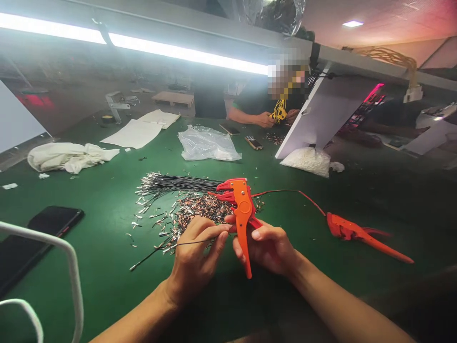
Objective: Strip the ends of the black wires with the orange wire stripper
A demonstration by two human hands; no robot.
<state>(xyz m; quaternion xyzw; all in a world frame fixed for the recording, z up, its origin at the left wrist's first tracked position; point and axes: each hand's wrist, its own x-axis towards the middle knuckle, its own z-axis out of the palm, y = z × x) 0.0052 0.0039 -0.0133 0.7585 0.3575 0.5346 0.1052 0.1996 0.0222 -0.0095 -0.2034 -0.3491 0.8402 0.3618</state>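
Observation:
My right hand (273, 245) is wrapped round an orange-red wire stripper (243, 207), its jaws pointing up and left and one handle hanging down. Between the thumb and fingers of my left hand (198, 252) is a thin black wire (148, 258), pinched close to the stripper's handles. The wire's far end reaches out to the lower left. Just beyond my hands lies a heap of short wire scraps (203, 209), black with copper-coloured ends. Behind the heap a bundle of black wires (182, 183) lies with pale metal tips to the left.
A second orange stripper (360, 236) lies to the right, a thin red strand (285, 191) running to it. A dark phone (43, 233) and a white cable (71, 267) are at the left. Farther back are a clear plastic bag (209, 143), white cloth (71, 156) and a co-worker's hand (264, 119).

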